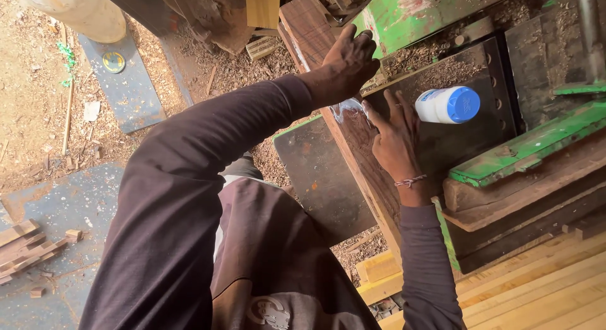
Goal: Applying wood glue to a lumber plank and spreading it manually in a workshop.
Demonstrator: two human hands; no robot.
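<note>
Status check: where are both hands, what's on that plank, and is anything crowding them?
Left hand flat on dark plank, by a white smear. Right hand fingers spread beside it. White bottle with blue cap lying close right, clear of both hands.

A white bottle [442, 106] wears a blue cap, the machine frame [410, 14] and bracket [530, 147] are chipped green, the plank [360, 159] is dark reddish brown, the stacked boards [543, 292] pale yellow, and the sleeves [189, 197] deep maroon.
</note>
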